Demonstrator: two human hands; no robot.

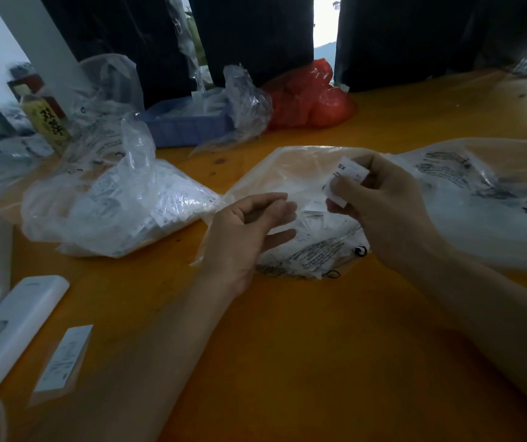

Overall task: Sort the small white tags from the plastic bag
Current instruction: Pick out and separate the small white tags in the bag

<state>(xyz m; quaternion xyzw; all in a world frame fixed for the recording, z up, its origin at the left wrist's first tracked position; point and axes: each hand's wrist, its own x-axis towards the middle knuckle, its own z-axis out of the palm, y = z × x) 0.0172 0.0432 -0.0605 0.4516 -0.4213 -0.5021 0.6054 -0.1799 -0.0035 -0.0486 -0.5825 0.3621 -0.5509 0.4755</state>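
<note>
A clear plastic bag (290, 173) with printed text lies flat in the middle of the orange table, with several small white tags (314, 207) loose on it. My right hand (383, 202) hovers over the bag and pinches a small bunch of white tags (349, 172) between thumb and fingers. My left hand (249, 228) is just left of it above the bag's edge, fingers loosely curled, holding nothing that I can see. A second clear bag (121, 202), full of white tags, sits to the left.
A third printed plastic bag (485, 193) spreads at the right. At the back stand a blue tray (188, 122), crumpled clear plastic, a red bag (313, 97) and a bottle (48, 119). A white remote-like device (13, 327) and a paper card (64, 358) lie front left.
</note>
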